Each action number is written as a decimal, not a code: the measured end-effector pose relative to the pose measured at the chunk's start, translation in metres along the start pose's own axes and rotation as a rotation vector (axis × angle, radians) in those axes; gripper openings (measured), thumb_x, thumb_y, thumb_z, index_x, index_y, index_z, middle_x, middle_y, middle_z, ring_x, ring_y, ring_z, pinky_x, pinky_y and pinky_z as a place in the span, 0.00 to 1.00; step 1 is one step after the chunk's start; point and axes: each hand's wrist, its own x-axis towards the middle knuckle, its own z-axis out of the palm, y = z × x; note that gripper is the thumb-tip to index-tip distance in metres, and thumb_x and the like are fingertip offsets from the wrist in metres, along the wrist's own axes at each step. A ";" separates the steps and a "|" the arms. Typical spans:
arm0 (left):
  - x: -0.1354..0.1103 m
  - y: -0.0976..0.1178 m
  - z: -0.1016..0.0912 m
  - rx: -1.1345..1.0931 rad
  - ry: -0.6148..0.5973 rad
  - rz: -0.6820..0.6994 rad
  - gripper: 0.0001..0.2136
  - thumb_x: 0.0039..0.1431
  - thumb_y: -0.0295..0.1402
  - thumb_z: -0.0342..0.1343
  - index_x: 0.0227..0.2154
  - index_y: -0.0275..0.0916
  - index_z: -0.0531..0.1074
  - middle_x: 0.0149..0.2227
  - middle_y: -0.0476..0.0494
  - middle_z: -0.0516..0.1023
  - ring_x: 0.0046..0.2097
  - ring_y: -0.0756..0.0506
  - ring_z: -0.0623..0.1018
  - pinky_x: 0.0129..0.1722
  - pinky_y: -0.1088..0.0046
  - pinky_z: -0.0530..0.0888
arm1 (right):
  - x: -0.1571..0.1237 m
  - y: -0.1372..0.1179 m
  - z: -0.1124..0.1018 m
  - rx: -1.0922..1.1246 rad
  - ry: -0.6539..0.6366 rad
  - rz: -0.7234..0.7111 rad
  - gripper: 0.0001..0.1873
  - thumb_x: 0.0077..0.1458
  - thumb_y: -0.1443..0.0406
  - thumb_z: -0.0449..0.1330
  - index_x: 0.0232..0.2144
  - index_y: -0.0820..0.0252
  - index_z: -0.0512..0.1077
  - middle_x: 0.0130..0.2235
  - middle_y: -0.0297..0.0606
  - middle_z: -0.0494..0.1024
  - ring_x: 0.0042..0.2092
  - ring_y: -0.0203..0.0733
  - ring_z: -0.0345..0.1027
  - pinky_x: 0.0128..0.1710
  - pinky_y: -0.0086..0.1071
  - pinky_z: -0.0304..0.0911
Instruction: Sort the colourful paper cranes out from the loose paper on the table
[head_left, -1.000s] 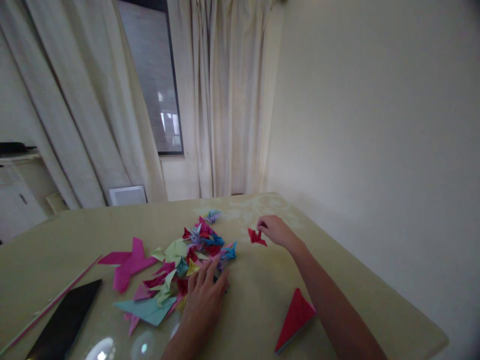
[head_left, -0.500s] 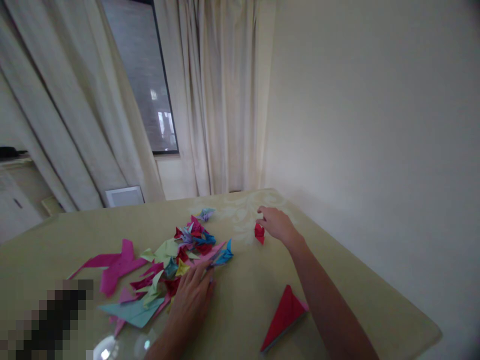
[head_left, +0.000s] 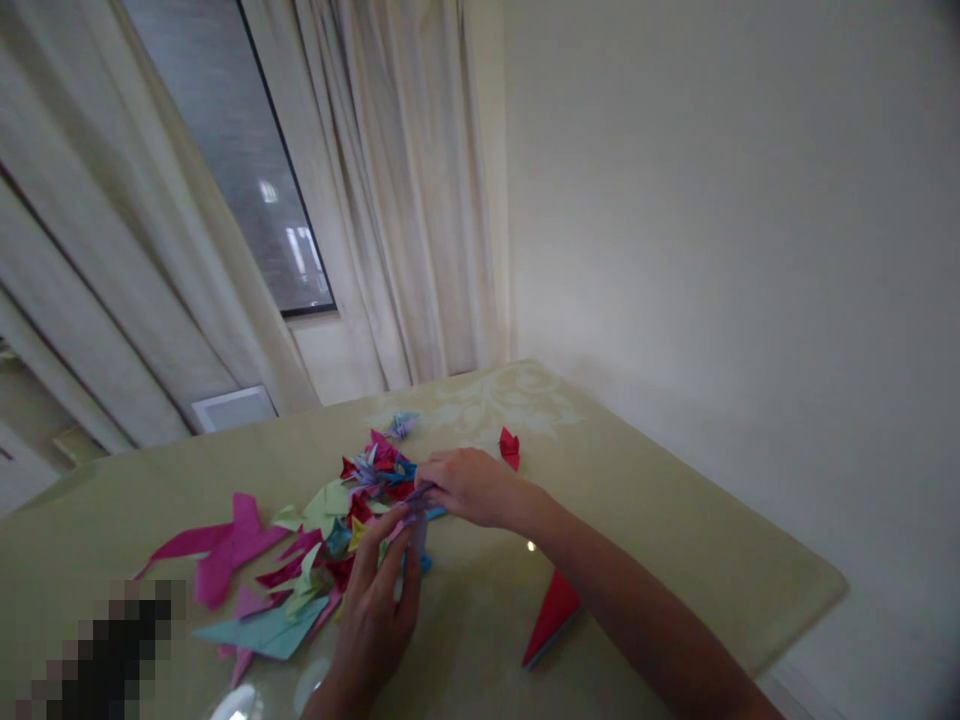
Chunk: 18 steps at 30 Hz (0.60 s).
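Note:
Over the right side of a pile of coloured folded paper, both hands meet at a small purple origami piece point(head_left: 418, 500). My left hand point(head_left: 379, 600) pinches it from below with its fingertips. From the right, my right hand point(head_left: 472, 485) has closed its fingers on the upper end, partly hiding it. The pile holds several origami pieces, among them a pale green one point(head_left: 328, 505), a yellow one point(head_left: 358, 532) and a light teal one point(head_left: 274, 632). Blue paper point(head_left: 426, 563) peeks out beside my left fingers.
A small red origami piece point(head_left: 510, 447) lies beyond my right wrist. A larger red folded triangle point(head_left: 551, 618) is partly under my right forearm. At left rests a big magenta folded piece point(head_left: 229, 555). A wall point(head_left: 712, 250) runs along the table's point(head_left: 660, 500) right side.
My right hand has left the small red origami piece and moved left to my left hand. Both now grip the purple piece. The head view has shifted slightly.

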 end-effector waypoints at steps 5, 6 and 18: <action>0.001 -0.004 0.003 0.037 -0.144 -0.057 0.22 0.73 0.30 0.49 0.67 0.47 0.64 0.66 0.34 0.67 0.66 0.37 0.70 0.63 0.52 0.73 | -0.004 0.027 -0.022 -0.023 0.084 0.167 0.05 0.68 0.67 0.62 0.41 0.59 0.79 0.41 0.39 0.82 0.43 0.43 0.75 0.40 0.30 0.59; 0.000 -0.006 0.005 0.051 -0.184 -0.054 0.22 0.73 0.32 0.49 0.67 0.46 0.64 0.65 0.35 0.69 0.65 0.37 0.71 0.62 0.51 0.74 | -0.008 0.036 -0.029 -0.043 0.084 0.252 0.06 0.69 0.66 0.61 0.41 0.59 0.79 0.42 0.39 0.83 0.44 0.43 0.75 0.41 0.30 0.59; -0.019 -0.029 0.023 0.069 -0.447 -0.114 0.14 0.69 0.32 0.52 0.53 0.44 0.76 0.54 0.40 0.80 0.56 0.38 0.80 0.59 0.54 0.76 | -0.067 0.157 -0.036 -0.197 -0.125 0.965 0.12 0.60 0.73 0.62 0.43 0.63 0.83 0.47 0.54 0.84 0.47 0.51 0.80 0.42 0.35 0.67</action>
